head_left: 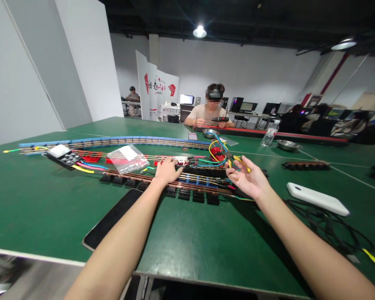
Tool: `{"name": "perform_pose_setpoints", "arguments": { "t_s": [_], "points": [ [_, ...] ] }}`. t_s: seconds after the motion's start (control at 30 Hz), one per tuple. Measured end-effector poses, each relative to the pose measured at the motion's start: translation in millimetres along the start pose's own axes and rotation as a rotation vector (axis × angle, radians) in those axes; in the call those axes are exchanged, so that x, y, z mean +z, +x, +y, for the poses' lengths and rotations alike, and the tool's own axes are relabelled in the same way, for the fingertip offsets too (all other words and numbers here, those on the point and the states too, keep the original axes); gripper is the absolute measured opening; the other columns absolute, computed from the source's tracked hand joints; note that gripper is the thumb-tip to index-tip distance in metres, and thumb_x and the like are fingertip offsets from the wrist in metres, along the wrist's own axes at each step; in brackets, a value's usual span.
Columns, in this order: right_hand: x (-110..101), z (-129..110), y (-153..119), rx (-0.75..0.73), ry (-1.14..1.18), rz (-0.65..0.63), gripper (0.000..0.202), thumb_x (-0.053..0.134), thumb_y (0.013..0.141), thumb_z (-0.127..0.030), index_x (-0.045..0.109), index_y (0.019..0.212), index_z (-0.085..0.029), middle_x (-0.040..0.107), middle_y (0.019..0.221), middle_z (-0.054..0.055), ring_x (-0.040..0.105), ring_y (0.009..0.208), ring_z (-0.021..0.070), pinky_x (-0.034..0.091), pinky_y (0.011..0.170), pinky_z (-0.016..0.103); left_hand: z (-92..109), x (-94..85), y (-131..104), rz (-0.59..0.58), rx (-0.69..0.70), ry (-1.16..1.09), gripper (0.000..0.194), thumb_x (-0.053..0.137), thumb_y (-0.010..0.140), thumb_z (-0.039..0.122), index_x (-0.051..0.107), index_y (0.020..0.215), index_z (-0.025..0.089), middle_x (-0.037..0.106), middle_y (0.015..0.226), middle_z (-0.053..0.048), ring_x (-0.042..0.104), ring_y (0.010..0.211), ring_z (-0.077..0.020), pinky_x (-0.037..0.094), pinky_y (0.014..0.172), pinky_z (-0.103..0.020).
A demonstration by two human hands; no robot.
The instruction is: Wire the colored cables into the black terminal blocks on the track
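Observation:
My left hand [168, 171] lies over the conductor rails, its thumb spread away from the fingers; its fingertips rest near a red rail holder [158, 159]. In my right hand [249, 178] is a pair of yellow-handled pliers [243, 163], raised at the right end of the rails. The plier jaws are close to a bundle of blue, yellow and green wires [217, 156]; whether they touch a wire I cannot tell. Copper bars on black supports [137, 177] run along the near side, and a long blue-backed rail [137, 141] curves along the far side.
A dark phone or tablet [112, 218] lies beneath my left forearm. A plastic bag [128, 158], metal bowls [288, 145], a water bottle [268, 136], a white power bank [317, 198] and black cables [321, 227] are on the green table. Opposite sits a co-worker [208, 114] with a tool.

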State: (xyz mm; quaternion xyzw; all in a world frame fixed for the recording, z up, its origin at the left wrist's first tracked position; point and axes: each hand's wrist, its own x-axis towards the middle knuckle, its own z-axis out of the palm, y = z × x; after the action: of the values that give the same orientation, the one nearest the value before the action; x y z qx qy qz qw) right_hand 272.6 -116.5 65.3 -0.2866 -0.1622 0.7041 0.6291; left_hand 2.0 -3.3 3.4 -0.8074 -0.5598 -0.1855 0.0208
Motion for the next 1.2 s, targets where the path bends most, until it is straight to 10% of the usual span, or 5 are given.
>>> {"name": "perform_pose_setpoints", "arguments": {
  "t_s": [0.7,1.2],
  "points": [
    [-22.3,12.1,8.2,-0.251,0.416,0.236,0.024,0.027,0.101,-0.025,0.042,0.084,-0.019,0.061,0.104,0.013,0.065,0.108,0.0231,0.065,0.071,0.036,-4.3,0.6,4.8,-0.087,0.019,0.022,0.061,0.036,0.094,0.057,0.047,0.142,0.022,0.031,0.158,-0.013,0.026,0.145,-0.0317,0.033,0.109,-0.056],
    [-45.5,-10.9,14.6,-0.164,0.295,0.275,0.044,0.017,0.096,-0.008,0.045,0.131,-0.008,0.064,0.108,0.018,0.073,0.086,0.017,0.064,0.063,0.025,-3.8,-1.4,5.1,-0.102,0.017,0.016,0.062,0.036,0.094,0.057,0.045,0.144,0.022,0.029,0.158,-0.013,0.026,0.145,-0.0336,0.035,0.108,-0.056]
  ]
}}
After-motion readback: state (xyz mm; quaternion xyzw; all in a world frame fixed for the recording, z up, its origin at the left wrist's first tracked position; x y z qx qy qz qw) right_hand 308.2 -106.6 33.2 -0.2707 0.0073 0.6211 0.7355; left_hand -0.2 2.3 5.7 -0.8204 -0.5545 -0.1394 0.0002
